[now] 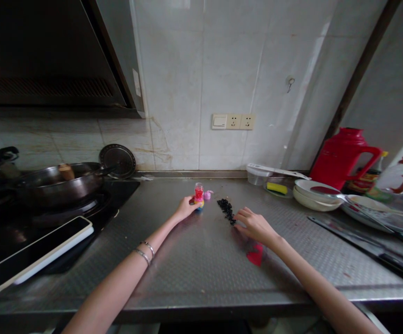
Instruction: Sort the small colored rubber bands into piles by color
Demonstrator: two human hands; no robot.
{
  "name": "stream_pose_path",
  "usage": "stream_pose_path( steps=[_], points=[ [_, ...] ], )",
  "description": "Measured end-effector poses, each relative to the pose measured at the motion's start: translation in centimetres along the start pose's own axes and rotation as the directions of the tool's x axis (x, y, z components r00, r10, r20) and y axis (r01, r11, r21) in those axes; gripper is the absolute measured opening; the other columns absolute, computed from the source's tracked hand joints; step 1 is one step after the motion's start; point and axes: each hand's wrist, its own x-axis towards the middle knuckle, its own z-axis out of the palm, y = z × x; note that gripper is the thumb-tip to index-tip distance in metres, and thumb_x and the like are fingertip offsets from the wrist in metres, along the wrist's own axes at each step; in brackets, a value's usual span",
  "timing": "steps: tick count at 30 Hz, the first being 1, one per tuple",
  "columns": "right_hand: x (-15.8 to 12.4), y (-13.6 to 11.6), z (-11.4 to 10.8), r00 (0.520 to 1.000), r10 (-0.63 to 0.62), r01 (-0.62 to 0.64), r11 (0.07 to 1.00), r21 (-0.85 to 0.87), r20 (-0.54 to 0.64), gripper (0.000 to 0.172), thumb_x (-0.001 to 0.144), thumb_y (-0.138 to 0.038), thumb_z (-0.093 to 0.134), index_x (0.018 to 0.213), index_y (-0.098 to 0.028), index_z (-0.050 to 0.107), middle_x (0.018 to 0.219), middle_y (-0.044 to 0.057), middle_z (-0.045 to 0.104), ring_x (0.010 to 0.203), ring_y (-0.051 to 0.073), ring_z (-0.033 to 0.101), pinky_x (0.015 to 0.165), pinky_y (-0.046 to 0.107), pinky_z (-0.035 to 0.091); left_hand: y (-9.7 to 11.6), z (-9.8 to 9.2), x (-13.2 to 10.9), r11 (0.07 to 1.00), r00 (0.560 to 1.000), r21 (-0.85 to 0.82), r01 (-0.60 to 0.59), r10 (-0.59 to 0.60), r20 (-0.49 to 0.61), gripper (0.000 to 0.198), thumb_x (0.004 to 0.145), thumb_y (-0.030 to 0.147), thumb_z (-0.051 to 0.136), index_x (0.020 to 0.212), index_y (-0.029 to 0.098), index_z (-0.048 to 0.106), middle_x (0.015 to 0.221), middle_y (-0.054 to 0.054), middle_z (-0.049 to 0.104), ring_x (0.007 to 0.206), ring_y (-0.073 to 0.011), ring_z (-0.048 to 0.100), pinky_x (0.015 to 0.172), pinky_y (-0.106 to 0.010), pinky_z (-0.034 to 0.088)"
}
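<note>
My left hand is closed around a small clear bottle that stands upright on the steel counter. Its upper part shows red contents, and its lower part is yellow and blue. Just right of it lies a small pink-purple cap. A strip of small black pieces is spread on the counter between my hands. At the near end of that strip, my right hand has its fingers bent together, touching the pieces; what lies between the fingertips is hidden. A red flat piece lies below my right wrist.
A phone rests at the left beside the stove with a steel pan. Along the right are a plastic tub, a yellow sponge, stacked bowls, a red thermos and a long dark knife.
</note>
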Motion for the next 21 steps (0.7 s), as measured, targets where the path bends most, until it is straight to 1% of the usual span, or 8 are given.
stream_pose_path(
  steps=[4, 11, 15, 18, 21],
  points=[
    [0.5, 0.0, 0.1, 1.0, 0.026, -0.026, 0.999, -0.031, 0.005, 0.02, 0.081, -0.031, 0.046, 0.094, -0.022, 0.058, 0.09, 0.008, 0.056, 0.092, 0.02, 0.047, 0.065, 0.025, 0.044, 0.2, -0.1, -0.1, 1.0, 1.0, -0.009, 0.004, -0.004, 0.0, 0.037, 0.067, 0.031, 0.063, 0.098, 0.011, 0.061, 0.097, -0.011, 0.065, 0.086, -0.0208, 0.06, 0.079, -0.032, 0.046],
    [1.9, 0.6, 0.4, 0.995, 0.076, -0.073, 0.996, -0.049, 0.058, 0.023, 0.079, -0.028, 0.047, 0.099, -0.022, 0.057, 0.095, 0.007, 0.055, 0.096, 0.02, 0.044, 0.068, 0.025, 0.043, -0.5, 0.1, 0.2, 1.0, 1.0, -0.014, 0.001, -0.001, 0.002, 0.037, 0.068, 0.03, 0.063, 0.099, 0.01, 0.061, 0.097, -0.012, 0.065, 0.087, -0.0214, 0.06, 0.08, -0.033, 0.045],
    [3.0, 0.9, 0.4, 0.989, 0.105, -0.099, 0.993, -0.057, 0.104, 0.027, 0.079, -0.031, 0.048, 0.102, -0.021, 0.056, 0.097, 0.008, 0.055, 0.098, 0.02, 0.043, 0.07, 0.026, 0.043, -0.8, 0.1, 0.3, 1.0, 1.0, -0.018, 0.007, -0.007, -0.003, 0.039, 0.067, 0.031, 0.063, 0.1, 0.011, 0.061, 0.098, -0.011, 0.065, 0.087, -0.0216, 0.06, 0.081, -0.033, 0.045],
    [3.8, 1.2, 0.5, 0.983, 0.13, -0.121, 0.99, -0.074, 0.131, 0.027, 0.078, -0.033, 0.049, 0.1, -0.021, 0.058, 0.097, 0.009, 0.055, 0.099, 0.021, 0.043, 0.07, 0.027, 0.043, -0.9, 0.2, 0.3, 1.0, 1.0, -0.021, 0.006, -0.006, -0.004, 0.039, 0.067, 0.031, 0.064, 0.101, 0.011, 0.061, 0.098, -0.011, 0.065, 0.087, -0.0212, 0.06, 0.081, -0.033, 0.045],
    [4.5, 1.6, 0.7, 0.98, 0.129, -0.115, 0.989, -0.093, 0.149, 0.025, 0.077, -0.035, 0.05, 0.094, -0.02, 0.06, 0.095, 0.01, 0.056, 0.099, 0.023, 0.044, 0.07, 0.028, 0.043, -1.1, 0.2, 0.3, 1.0, 1.0, -0.02, -0.002, 0.002, 0.002, 0.039, 0.067, 0.031, 0.064, 0.101, 0.011, 0.061, 0.098, -0.011, 0.065, 0.086, -0.0209, 0.061, 0.08, -0.033, 0.045]
  ],
)
